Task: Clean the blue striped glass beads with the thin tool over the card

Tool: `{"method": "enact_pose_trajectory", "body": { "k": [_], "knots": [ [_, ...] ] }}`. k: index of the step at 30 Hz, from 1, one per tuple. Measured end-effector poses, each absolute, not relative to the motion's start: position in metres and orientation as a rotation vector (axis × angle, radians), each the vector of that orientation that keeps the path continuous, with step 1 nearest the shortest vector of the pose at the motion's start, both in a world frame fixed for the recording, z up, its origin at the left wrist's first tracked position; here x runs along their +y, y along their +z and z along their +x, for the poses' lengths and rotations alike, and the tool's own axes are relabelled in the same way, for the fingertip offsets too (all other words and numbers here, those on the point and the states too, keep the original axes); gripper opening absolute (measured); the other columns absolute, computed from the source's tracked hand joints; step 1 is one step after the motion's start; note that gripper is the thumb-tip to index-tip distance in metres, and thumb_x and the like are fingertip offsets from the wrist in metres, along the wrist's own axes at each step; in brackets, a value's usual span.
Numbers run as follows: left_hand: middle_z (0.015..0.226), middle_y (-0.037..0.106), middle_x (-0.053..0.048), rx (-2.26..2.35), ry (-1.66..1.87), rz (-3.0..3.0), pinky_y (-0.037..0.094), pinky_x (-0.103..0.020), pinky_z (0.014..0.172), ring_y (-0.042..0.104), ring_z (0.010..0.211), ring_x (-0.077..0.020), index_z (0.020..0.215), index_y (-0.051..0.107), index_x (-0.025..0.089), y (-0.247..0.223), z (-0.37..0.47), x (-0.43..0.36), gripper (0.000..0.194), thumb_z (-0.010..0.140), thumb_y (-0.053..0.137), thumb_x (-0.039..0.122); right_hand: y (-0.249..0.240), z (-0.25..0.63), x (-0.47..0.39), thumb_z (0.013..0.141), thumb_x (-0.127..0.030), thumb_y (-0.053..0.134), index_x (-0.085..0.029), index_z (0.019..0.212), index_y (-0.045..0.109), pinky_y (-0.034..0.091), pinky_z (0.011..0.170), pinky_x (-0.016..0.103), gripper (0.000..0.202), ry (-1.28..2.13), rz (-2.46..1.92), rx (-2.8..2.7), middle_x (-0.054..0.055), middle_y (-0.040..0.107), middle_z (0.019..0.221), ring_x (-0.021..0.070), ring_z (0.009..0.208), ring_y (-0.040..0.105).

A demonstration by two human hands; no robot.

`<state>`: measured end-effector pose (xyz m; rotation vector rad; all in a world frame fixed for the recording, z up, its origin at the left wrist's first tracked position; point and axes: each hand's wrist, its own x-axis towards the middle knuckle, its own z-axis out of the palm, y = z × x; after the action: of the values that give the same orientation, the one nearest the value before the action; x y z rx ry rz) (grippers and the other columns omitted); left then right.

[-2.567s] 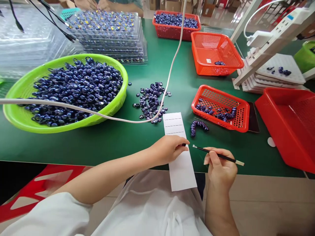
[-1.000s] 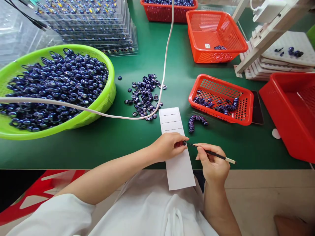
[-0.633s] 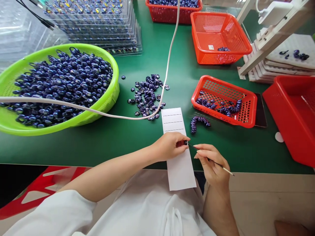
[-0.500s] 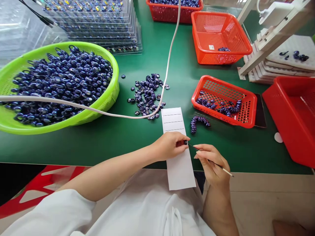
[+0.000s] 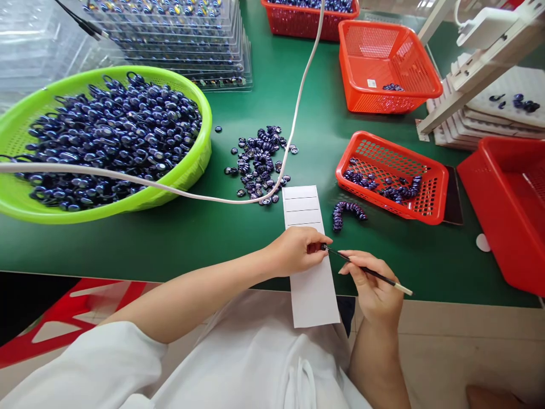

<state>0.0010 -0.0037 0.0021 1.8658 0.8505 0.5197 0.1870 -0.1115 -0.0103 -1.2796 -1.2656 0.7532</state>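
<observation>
Pinching small dark piece (image 5: 324,246) by white paper strip (image 5: 313,298): left hand (image 5: 300,251); right hand (image 5: 377,291) pinches slim black tool (image 5: 380,276), tip at the piece; tool pushed off-centre could pop piece loose, fingertip hold looks slight

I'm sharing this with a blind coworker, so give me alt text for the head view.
A person's left hand pinches a small dark piece near a white paper strip while the right hand points a thin black stick at it. Left: a green basket heaped with shiny pieces; right: red baskets.
</observation>
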Motion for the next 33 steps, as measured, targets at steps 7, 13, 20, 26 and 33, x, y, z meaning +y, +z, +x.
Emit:
{"method": "enact_pose_trajectory", "body": {
  "k": [7, 13, 20, 26, 33],
  "knots": [
    [0.073, 0.069, -0.002, 0.846, 0.532, 1.878, 0.048, -0.022, 0.059, 0.060, 0.061, -0.0112, 0.107, 0.074, 0.013, 0.001, 0.001, -0.004, 0.027, 0.082, 0.065, 0.016, -0.008, 0.180, -0.110, 0.087, -0.016, 0.069, -0.022, 0.100, 0.071, 0.061, 0.061, 0.031, 0.015, 0.639, -1.328, -1.069, 0.005, 0.075, 0.101, 0.0137, 0.063, 0.070],
    [0.075, 0.070, -0.002, 0.855, 0.525, 1.900, 0.049, -0.022, 0.060, 0.061, 0.063, -0.0120, 0.107, 0.074, 0.016, 0.000, 0.002, -0.004, 0.026, 0.083, 0.065, 0.018, -0.009, 0.179, -0.112, 0.087, -0.019, 0.071, -0.023, 0.100, 0.071, 0.060, 0.060, 0.030, 0.014, 0.645, -1.412, -1.167, 0.005, 0.076, 0.102, 0.0143, 0.065, 0.071],
    [0.075, 0.070, -0.002, 0.861, 0.524, 1.924, 0.050, -0.023, 0.062, 0.063, 0.065, -0.0129, 0.107, 0.074, 0.015, -0.001, 0.002, -0.005, 0.026, 0.083, 0.066, 0.018, -0.008, 0.177, -0.110, 0.088, -0.020, 0.069, -0.022, 0.096, 0.071, 0.057, 0.058, 0.027, 0.008, 0.595, -1.497, -1.215, 0.004, 0.075, 0.098, 0.0124, 0.062, 0.068],
    [0.076, 0.071, -0.003, 0.858, 0.503, 1.923, 0.050, -0.023, 0.061, 0.063, 0.063, -0.0125, 0.107, 0.074, 0.014, 0.000, 0.002, -0.005, 0.026, 0.083, 0.066, 0.018, -0.007, 0.176, -0.110, 0.087, -0.020, 0.069, -0.022, 0.092, 0.070, 0.056, 0.057, 0.027, 0.005, 0.626, -1.446, -1.142, 0.004, 0.075, 0.097, 0.0122, 0.061, 0.067],
    [0.076, 0.071, -0.003, 0.863, 0.494, 1.908, 0.049, -0.023, 0.061, 0.062, 0.062, -0.0124, 0.106, 0.074, 0.013, 0.001, 0.002, -0.005, 0.025, 0.083, 0.066, 0.018, -0.010, 0.175, -0.110, 0.087, -0.017, 0.069, -0.023, 0.096, 0.071, 0.058, 0.060, 0.029, 0.011, 0.575, -1.449, -1.191, 0.004, 0.076, 0.100, 0.0126, 0.063, 0.069]
  ]
}}
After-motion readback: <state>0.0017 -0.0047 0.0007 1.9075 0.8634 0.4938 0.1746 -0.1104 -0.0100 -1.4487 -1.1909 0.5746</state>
